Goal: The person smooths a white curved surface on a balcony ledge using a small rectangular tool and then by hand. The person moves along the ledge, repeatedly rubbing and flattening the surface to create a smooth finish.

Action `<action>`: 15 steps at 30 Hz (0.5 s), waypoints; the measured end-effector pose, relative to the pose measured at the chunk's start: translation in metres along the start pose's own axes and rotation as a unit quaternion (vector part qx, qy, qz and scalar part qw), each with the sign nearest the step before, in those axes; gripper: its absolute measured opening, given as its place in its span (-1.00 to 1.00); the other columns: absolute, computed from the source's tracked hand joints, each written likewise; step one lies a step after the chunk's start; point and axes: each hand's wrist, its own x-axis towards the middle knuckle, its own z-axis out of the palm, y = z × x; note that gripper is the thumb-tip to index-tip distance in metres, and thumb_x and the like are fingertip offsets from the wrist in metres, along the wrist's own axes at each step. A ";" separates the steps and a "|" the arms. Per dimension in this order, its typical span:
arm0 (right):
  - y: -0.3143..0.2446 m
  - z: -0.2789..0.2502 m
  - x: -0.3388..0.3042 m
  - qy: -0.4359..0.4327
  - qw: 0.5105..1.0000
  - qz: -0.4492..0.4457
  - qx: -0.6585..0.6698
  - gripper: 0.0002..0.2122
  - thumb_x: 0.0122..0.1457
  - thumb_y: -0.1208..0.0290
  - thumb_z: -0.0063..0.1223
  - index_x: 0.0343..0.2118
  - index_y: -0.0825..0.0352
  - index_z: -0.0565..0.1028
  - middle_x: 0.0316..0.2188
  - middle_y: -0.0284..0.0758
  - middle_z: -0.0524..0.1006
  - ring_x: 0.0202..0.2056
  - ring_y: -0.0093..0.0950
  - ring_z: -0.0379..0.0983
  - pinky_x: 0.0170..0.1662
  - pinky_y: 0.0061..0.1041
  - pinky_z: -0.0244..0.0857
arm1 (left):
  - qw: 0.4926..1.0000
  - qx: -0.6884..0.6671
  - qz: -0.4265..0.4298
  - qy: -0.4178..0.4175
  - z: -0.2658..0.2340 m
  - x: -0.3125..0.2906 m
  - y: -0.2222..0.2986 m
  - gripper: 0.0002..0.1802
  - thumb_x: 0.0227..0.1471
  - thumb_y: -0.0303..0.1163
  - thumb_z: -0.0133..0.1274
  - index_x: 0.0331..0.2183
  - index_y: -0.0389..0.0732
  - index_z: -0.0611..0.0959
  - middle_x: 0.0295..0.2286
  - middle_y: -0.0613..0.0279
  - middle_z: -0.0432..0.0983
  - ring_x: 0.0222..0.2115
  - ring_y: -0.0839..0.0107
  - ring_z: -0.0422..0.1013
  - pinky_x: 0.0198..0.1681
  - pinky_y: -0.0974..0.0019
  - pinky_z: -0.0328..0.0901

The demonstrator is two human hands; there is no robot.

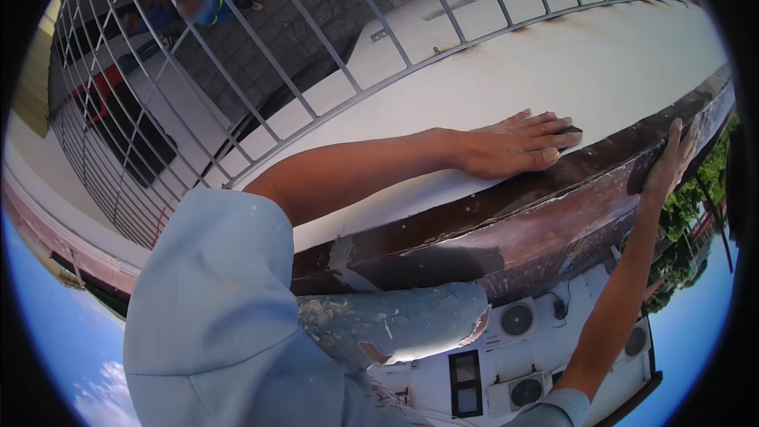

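Note:
My left hand (518, 146) lies palm down on the smooth white surface (443, 111), its fingers stretched forward. Under its fingertips a dark flat piece of sandpaper (575, 134) sticks out at one corner; most of it is hidden by the hand. Farther right, my right hand (670, 162) is hooked over the brown metal edge trim (522, 190) that borders the white surface. The thumb and fingers of that hand rest along the trim's outer side.
Grey metal railing (316, 32) runs along the far side. Beyond it, a person in blue (209, 4) is at a lower level. My paint-spattered jeans (395, 316) are against the trim's outer face. Below are air-conditioner units (518, 319) and a dark window (465, 383).

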 end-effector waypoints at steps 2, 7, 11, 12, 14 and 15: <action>-0.006 -0.002 -0.001 -0.010 1.000 -0.002 0.003 -0.21 0.30 -0.21 -0.09 0.41 0.32 0.19 0.45 -0.15 0.09 0.48 -0.27 -0.10 0.47 -0.29 -0.24 | 0.999 0.019 0.044 0.014 -0.009 0.090 0.000 -0.04 0.27 0.42 -0.70 0.44 0.00 -0.02 0.44 0.01 -0.23 0.46 0.10 -0.39 0.49 -0.10 -0.46; -0.015 -0.004 -0.003 -0.012 1.000 0.002 0.001 -0.20 0.29 -0.22 -0.07 0.40 0.33 0.20 0.45 -0.14 0.10 0.47 -0.26 -0.10 0.47 -0.29 -0.27 | 0.999 0.005 0.008 0.031 -0.003 0.064 0.004 -0.02 0.24 0.45 -0.72 0.44 0.02 0.00 0.43 0.00 -0.20 0.46 0.08 -0.38 0.49 -0.07 -0.46; -0.014 -0.001 -0.003 -0.008 1.000 -0.029 0.004 -0.18 0.27 -0.22 -0.05 0.40 0.35 0.19 0.44 -0.13 0.11 0.46 -0.24 -0.07 0.46 -0.30 -0.25 | 0.987 -0.004 -0.161 -0.011 0.010 -0.139 0.018 0.14 0.07 0.59 -0.78 0.45 0.06 -0.06 0.45 0.13 -0.32 0.46 0.17 -0.50 0.50 -0.05 -0.52; -0.012 0.000 -0.003 -0.014 1.000 -0.017 0.015 -0.18 0.27 -0.22 -0.05 0.40 0.35 0.19 0.44 -0.12 0.11 0.46 -0.24 -0.07 0.46 -0.30 -0.24 | 0.974 -0.016 -0.226 -0.021 0.013 -0.194 0.028 0.17 0.02 0.62 -0.80 0.45 0.07 -0.09 0.45 0.14 -0.35 0.46 0.20 -0.54 0.50 -0.07 -0.52; -0.009 0.001 -0.002 -0.011 0.999 -0.019 0.023 -0.17 0.27 -0.23 -0.05 0.40 0.36 0.19 0.44 -0.11 0.12 0.46 -0.23 -0.06 0.46 -0.30 -0.23 | 0.936 -0.028 -0.351 -0.020 0.023 -0.290 0.054 0.15 0.05 0.59 -0.84 0.45 0.05 -0.13 0.45 0.14 -0.37 0.46 0.18 -0.52 0.50 -0.04 -0.52; -0.008 0.001 -0.001 -0.013 1.000 -0.007 0.024 -0.16 0.26 -0.24 -0.04 0.40 0.37 0.19 0.44 -0.09 0.12 0.46 -0.22 -0.06 0.45 -0.31 -0.23 | 0.906 -0.042 -0.421 -0.027 0.027 -0.329 0.066 0.15 0.05 0.59 -0.83 0.45 0.04 -0.13 0.45 0.14 -0.37 0.46 0.16 -0.52 0.50 -0.04 -0.52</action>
